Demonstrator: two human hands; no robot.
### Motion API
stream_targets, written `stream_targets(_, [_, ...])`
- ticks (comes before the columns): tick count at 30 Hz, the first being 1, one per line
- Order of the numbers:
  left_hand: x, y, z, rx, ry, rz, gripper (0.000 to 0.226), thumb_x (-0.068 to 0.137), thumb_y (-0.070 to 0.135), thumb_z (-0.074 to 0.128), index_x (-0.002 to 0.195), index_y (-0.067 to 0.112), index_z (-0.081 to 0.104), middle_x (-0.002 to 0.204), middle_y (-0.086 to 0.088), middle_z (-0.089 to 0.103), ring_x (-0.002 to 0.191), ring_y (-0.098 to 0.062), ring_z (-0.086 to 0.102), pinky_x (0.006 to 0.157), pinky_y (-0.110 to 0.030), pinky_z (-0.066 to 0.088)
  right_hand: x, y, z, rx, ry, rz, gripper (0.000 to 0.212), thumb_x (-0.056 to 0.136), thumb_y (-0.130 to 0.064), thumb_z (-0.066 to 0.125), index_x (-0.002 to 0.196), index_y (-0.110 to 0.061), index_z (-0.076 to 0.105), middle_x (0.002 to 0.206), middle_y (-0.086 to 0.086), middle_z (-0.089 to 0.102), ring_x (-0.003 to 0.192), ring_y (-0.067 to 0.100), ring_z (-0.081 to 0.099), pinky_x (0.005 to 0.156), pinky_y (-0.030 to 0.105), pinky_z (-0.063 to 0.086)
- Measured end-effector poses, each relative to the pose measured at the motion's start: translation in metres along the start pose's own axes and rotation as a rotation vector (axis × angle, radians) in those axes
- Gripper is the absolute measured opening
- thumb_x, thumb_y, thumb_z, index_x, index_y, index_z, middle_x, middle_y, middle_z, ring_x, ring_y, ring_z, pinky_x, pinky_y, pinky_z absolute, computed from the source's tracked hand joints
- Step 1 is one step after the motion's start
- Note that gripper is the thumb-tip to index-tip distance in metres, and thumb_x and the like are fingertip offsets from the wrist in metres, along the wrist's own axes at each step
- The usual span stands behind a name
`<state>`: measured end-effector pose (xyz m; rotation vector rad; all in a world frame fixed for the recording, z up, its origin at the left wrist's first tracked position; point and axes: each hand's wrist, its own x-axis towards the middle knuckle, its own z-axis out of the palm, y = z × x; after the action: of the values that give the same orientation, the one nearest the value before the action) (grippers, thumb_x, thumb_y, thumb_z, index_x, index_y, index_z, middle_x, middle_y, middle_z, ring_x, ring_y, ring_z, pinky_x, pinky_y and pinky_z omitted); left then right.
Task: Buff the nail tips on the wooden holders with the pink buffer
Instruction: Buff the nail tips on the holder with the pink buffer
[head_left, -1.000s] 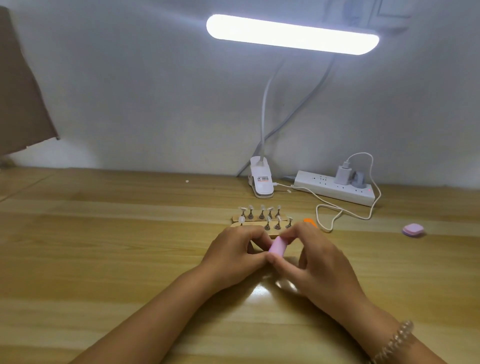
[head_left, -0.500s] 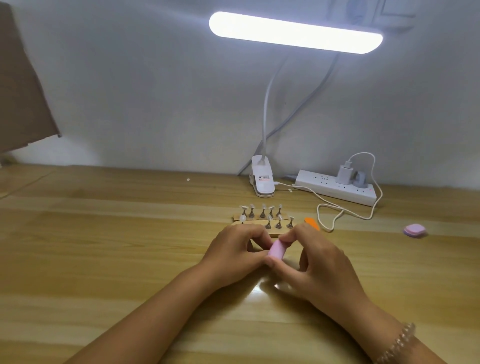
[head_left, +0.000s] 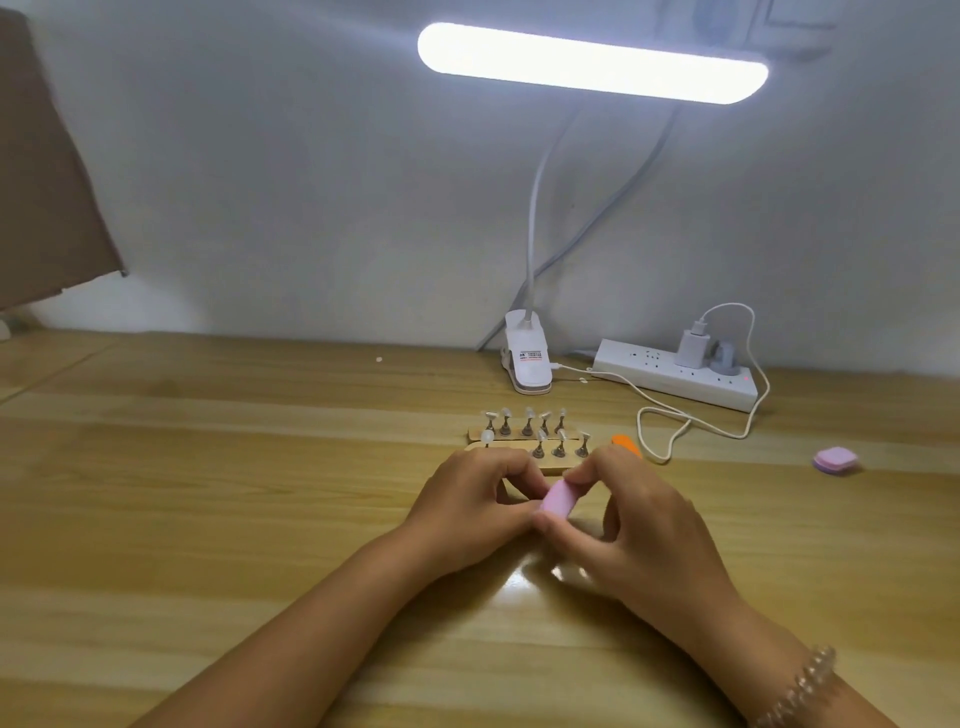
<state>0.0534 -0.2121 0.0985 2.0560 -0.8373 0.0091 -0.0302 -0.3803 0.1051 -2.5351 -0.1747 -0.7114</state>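
Two wooden holders (head_left: 550, 467) lie side by side on the table, each carrying small metal stands topped with clear nail tips (head_left: 527, 418). Just in front of them my right hand (head_left: 639, 525) pinches the pink buffer (head_left: 558, 499) between thumb and forefinger. My left hand (head_left: 467, 509) is curled beside it, fingertips meeting the buffer's left side; whatever it holds there is hidden by the fingers.
A clip-on lamp (head_left: 527, 364) stands behind the holders, its lit bar overhead. A white power strip (head_left: 675, 382) with a charger and looping cable (head_left: 670, 431) lies at the back right. An orange piece (head_left: 626, 444) and a second pink block (head_left: 835, 460) sit to the right.
Both hands have stayed together in front of the holders; the buffer has shifted only slightly between my fingers.
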Motion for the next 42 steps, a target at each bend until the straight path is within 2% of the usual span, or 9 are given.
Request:
stream_targets(5, [0.001, 0.001, 0.000, 0.011, 0.008, 0.001, 0.019, 0.081, 0.024, 0.080, 0.075, 0.038, 0.067, 0.079, 0.018, 0.072, 0.052, 0.006, 0.052, 0.055, -0.012, 0.034, 0.005, 0.005, -0.002, 0.027, 0.037, 0.109, 0.031, 0.079, -0.051, 0.070, 0.089, -0.028, 0.053, 0.090, -0.015, 0.056, 0.066, 0.005, 0.049, 0.060, 0.031, 0.041])
stream_targets(9, [0.001, 0.000, 0.000, -0.009, 0.001, -0.007, 0.017, 0.080, 0.023, 0.079, 0.075, 0.035, 0.068, 0.075, 0.022, 0.070, 0.052, 0.005, 0.053, 0.055, -0.014, 0.035, -0.001, 0.000, 0.001, 0.011, -0.017, -0.011, 0.035, 0.075, -0.061, 0.064, 0.089, -0.031, 0.051, 0.084, -0.018, 0.052, 0.058, 0.003, 0.046, 0.051, 0.025, 0.034])
stream_targets(15, [0.001, -0.001, 0.000, 0.040, -0.008, -0.009, 0.022, 0.081, 0.023, 0.079, 0.075, 0.039, 0.066, 0.069, 0.033, 0.064, 0.053, 0.006, 0.052, 0.055, -0.010, 0.032, 0.008, 0.017, -0.002, 0.141, 0.150, 0.221, 0.026, 0.078, -0.052, 0.070, 0.086, -0.032, 0.055, 0.092, -0.018, 0.062, 0.069, 0.004, 0.054, 0.063, 0.026, 0.039])
stream_targets(20, [0.001, -0.002, -0.001, 0.013, -0.021, -0.011, 0.014, 0.082, 0.025, 0.078, 0.081, 0.036, 0.069, 0.082, 0.023, 0.071, 0.056, 0.005, 0.054, 0.058, -0.016, 0.037, 0.000, 0.004, 0.001, 0.056, 0.015, 0.053, 0.033, 0.077, -0.058, 0.066, 0.090, -0.032, 0.052, 0.087, -0.020, 0.055, 0.064, 0.002, 0.051, 0.058, 0.027, 0.043])
stream_targets(24, [0.001, -0.002, -0.001, 0.028, -0.017, 0.006, 0.014, 0.084, 0.025, 0.077, 0.081, 0.037, 0.069, 0.085, 0.022, 0.072, 0.054, 0.004, 0.052, 0.058, -0.019, 0.036, 0.004, 0.007, 0.001, 0.013, 0.026, 0.116, 0.029, 0.080, -0.055, 0.068, 0.087, -0.031, 0.052, 0.086, -0.017, 0.056, 0.062, 0.000, 0.048, 0.059, 0.031, 0.038])
stream_targets(28, [0.001, -0.003, -0.001, 0.014, -0.029, 0.003, 0.014, 0.083, 0.024, 0.076, 0.082, 0.036, 0.069, 0.084, 0.024, 0.070, 0.054, 0.001, 0.051, 0.059, -0.022, 0.037, 0.000, 0.003, 0.001, 0.037, -0.024, 0.015, 0.033, 0.077, -0.062, 0.063, 0.088, -0.032, 0.054, 0.084, -0.019, 0.055, 0.058, 0.001, 0.046, 0.054, 0.029, 0.040])
stream_targets(33, [0.001, -0.003, 0.000, 0.007, -0.022, 0.000, 0.014, 0.085, 0.024, 0.076, 0.081, 0.035, 0.069, 0.087, 0.022, 0.072, 0.051, 0.001, 0.048, 0.059, -0.020, 0.035, 0.006, 0.015, -0.001, 0.037, 0.086, 0.185, 0.027, 0.078, -0.055, 0.068, 0.088, -0.033, 0.055, 0.092, -0.020, 0.061, 0.063, -0.001, 0.048, 0.061, 0.028, 0.038])
stream_targets(39, [0.002, -0.004, 0.000, -0.026, -0.031, -0.019, 0.018, 0.081, 0.021, 0.073, 0.083, 0.038, 0.070, 0.092, 0.017, 0.074, 0.050, 0.003, 0.049, 0.059, -0.022, 0.036, -0.002, 0.001, 0.000, 0.038, -0.019, -0.004, 0.036, 0.076, -0.062, 0.061, 0.098, -0.035, 0.052, 0.088, -0.027, 0.052, 0.060, 0.003, 0.050, 0.053, 0.025, 0.037])
stream_targets(42, [0.003, -0.005, 0.000, -0.036, -0.031, -0.018, 0.017, 0.083, 0.022, 0.075, 0.084, 0.038, 0.071, 0.092, 0.018, 0.074, 0.052, 0.002, 0.050, 0.060, -0.023, 0.039, 0.001, 0.003, 0.000, 0.012, 0.008, 0.049, 0.035, 0.077, -0.057, 0.066, 0.097, -0.032, 0.052, 0.078, -0.023, 0.049, 0.058, 0.001, 0.045, 0.054, 0.027, 0.033])
